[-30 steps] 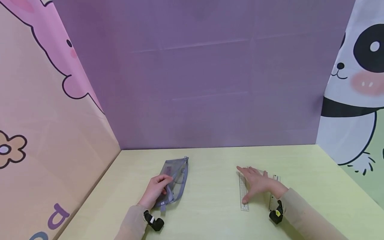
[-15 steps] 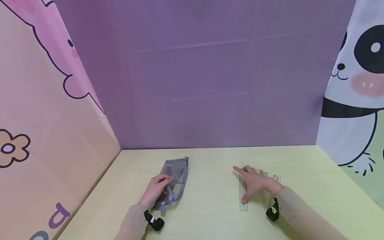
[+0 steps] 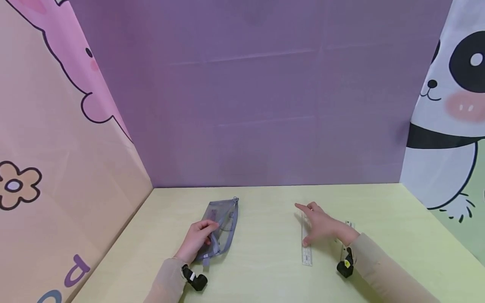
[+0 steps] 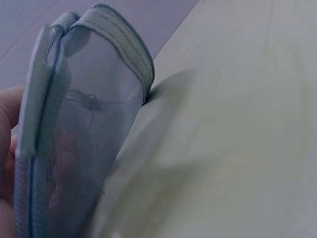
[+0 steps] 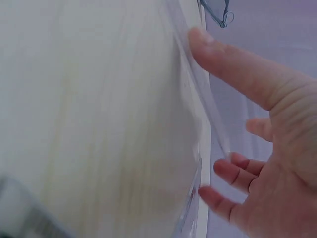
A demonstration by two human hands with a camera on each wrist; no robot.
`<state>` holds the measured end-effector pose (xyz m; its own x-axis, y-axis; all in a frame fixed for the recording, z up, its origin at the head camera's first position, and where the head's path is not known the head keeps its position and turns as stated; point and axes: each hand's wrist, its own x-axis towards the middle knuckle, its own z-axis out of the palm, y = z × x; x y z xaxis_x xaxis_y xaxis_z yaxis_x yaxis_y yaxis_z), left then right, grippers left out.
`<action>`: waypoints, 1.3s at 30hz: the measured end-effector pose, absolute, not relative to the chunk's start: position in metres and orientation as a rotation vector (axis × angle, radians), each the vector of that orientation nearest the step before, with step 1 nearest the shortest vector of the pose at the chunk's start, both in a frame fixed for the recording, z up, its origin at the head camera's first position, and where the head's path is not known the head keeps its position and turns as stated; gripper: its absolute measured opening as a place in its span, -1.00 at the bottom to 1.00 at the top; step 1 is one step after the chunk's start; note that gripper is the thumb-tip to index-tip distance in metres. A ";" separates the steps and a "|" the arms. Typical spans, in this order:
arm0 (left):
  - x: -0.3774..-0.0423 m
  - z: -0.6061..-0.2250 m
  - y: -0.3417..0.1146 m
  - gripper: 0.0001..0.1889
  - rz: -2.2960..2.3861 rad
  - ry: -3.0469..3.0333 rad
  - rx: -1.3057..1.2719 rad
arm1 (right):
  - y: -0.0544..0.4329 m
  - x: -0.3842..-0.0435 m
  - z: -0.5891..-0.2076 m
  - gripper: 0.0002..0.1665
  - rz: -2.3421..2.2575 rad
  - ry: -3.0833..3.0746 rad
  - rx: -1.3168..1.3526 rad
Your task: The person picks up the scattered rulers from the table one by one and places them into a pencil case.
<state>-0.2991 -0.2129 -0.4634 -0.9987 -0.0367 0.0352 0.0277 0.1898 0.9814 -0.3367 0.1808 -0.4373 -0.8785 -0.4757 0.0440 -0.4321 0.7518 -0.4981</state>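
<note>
My left hand point(image 3: 196, 240) pinches the edge of a translucent grey-blue zippered mesh pouch point(image 3: 228, 240), which lies slanted on the table. In the left wrist view, the pouch point(image 4: 99, 99) bulges open beside the fingers. At the right, a clear ruler point(image 3: 307, 256) is held between thumb and fingers of my right hand point(image 3: 320, 225), whose index finger sticks out. From the right wrist, the clear strip point(image 5: 200, 82) shows tilted, its finger end off the table. A second clear plastic piece point(image 5: 188, 208) sits under the fingertips, and the palm hides part of it.
Another ruler point(image 3: 349, 224) lies partly under the right wrist. A pale yellow table point(image 3: 265, 252) bears everything. A purple panel point(image 3: 242, 105) closes the back, with printed cartoon panels at both sides. Each wrist wears a small black camera point(image 3: 345, 265).
My right hand has shifted slightly left and away from me, its thumb sliding up from the ruler's near end. The ruler has moved slightly left. My left hand and the pouch keep still.
</note>
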 end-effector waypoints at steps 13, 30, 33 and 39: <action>-0.298 -0.460 -0.214 -0.82 -1.959 -2.390 -0.008 | 0.172 -0.342 -0.444 0.28 -1.159 2.752 -0.666; -0.295 -0.456 -0.213 -0.81 -1.961 -2.399 0.015 | 0.162 -0.328 -0.434 -0.84 -0.698 2.987 -0.718; -0.297 -0.459 -0.214 -0.81 -1.968 -2.382 -0.002 | 0.160 -0.328 -0.432 -0.88 -0.665 2.990 -0.688; -0.298 -0.462 -0.214 -0.82 -1.954 -2.393 -0.007 | 0.163 -0.332 -0.434 -0.89 -0.748 2.888 -0.589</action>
